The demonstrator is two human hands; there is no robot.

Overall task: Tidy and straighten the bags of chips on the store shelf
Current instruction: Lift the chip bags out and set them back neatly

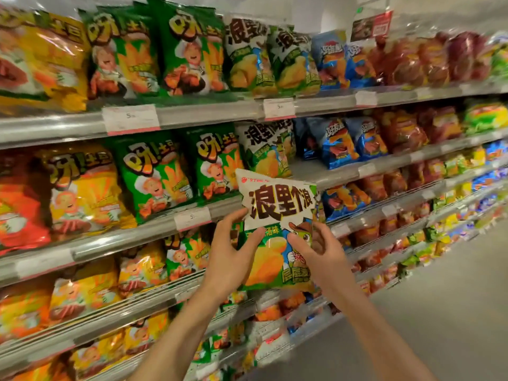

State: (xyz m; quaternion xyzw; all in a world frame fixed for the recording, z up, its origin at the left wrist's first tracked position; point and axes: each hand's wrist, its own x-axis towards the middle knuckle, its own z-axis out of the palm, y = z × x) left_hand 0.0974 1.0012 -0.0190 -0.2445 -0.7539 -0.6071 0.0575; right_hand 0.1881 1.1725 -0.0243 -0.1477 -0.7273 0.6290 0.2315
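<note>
Both hands held one bag [277,215] up in front of the shelves, clear of them and upright, its white top with dark lettering above a green lower half showing yellow chips. The left hand [231,251] had its grip on the bag's left edge, fingers spread and curled onto the front, thumb up beside the white panel. The right hand [319,251] was grasping the right edge, fingers bent onto the front near the cartoon figure. Both forearms rose from the bottom edge of the view.

Behind the bag's top, on the second shelf [324,177], stood a matching white-and-green bag [264,147], leaning a little, with a bare stretch of shelf just to its right. To the left of that one were green bags [156,174], then yellow bags [82,188] and red bags [19,213] toward the shelf's left end. To its right sat blue bags [343,141], some tilted, and dark red bags [404,133] beyond them.

The top shelf [220,111] carried the same order: yellow, green, two white-and-green packs [272,59], blue, then red. Price tags [131,119] hung on the shelf fronts. Lower shelves held more yellow and green packs, blurred toward the far right. A grey floor [439,325] ran along the right side.
</note>
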